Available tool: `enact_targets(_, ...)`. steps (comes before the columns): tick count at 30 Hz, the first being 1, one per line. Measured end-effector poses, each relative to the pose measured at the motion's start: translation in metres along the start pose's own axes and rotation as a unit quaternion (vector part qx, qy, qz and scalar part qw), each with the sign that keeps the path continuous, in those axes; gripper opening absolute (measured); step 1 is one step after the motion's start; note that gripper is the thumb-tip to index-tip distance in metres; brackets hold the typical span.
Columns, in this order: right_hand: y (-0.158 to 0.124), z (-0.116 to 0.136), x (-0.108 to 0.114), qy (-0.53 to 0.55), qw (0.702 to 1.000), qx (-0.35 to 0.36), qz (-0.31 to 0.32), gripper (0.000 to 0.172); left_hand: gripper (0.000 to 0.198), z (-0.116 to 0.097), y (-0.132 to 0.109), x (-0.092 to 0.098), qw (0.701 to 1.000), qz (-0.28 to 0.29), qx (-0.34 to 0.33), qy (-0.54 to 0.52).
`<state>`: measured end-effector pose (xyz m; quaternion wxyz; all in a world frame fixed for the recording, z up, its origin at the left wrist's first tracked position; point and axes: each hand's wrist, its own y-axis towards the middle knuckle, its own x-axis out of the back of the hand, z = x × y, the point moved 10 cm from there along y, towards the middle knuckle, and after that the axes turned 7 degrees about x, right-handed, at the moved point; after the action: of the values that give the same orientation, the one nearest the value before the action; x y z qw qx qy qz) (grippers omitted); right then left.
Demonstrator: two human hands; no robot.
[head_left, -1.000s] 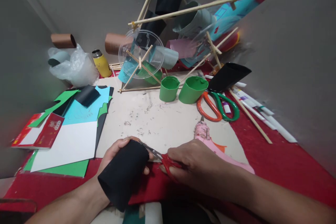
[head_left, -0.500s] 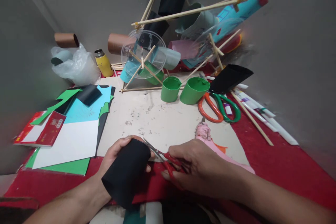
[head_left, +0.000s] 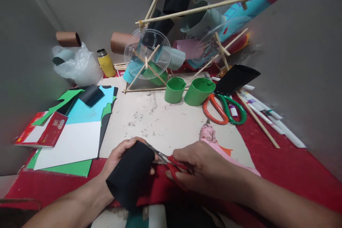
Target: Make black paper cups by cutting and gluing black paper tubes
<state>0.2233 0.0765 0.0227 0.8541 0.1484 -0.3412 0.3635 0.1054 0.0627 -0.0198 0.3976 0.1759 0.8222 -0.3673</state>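
My left hand (head_left: 121,155) is wrapped round a black paper tube (head_left: 130,176), tilted over the front edge of the table. Small scissors with red handles (head_left: 175,164) are in my right hand (head_left: 199,169), its fingers in the loops. Their blades meet the far rim of the black tube; whether they bite into the paper I cannot make out. Just beyond my right hand lies a pink glue gun (head_left: 208,135). Orange-and-green-handled scissors (head_left: 226,108) rest farther back, beside two short green paper tubes (head_left: 175,90).
A stick frame with clear plastic lids (head_left: 147,53) and coloured tubes rises at the back. Coloured paper sheets (head_left: 72,142) and a red-and-white box (head_left: 42,128) lie left. A yellow bottle (head_left: 106,63) stands near a plastic bag (head_left: 82,67). White sticks (head_left: 278,123) lie right.
The scissor blades have drawn closer together at the tube's rim. The black tube and both hands stay in nearly the same place; the view has shifted slightly.
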Motion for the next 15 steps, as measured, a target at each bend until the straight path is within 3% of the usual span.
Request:
enact_targets(8,-0.005,0.007,0.023,0.072,0.986,0.055,-0.138,0.034,0.026,-0.001,0.005,0.014,0.999,-0.043,-0.017,-0.025)
enact_targets(13,-0.015,0.046,0.034,0.057,0.960,0.198,-0.187,0.017,0.024,-0.006,0.007,0.010,0.990,-0.105,-0.036,-0.083)
enact_targets(15,-0.020,0.062,0.032,0.037,0.946,0.261,-0.187,0.022,0.025,-0.009,0.006,0.010,0.986,-0.131,-0.054,-0.087)
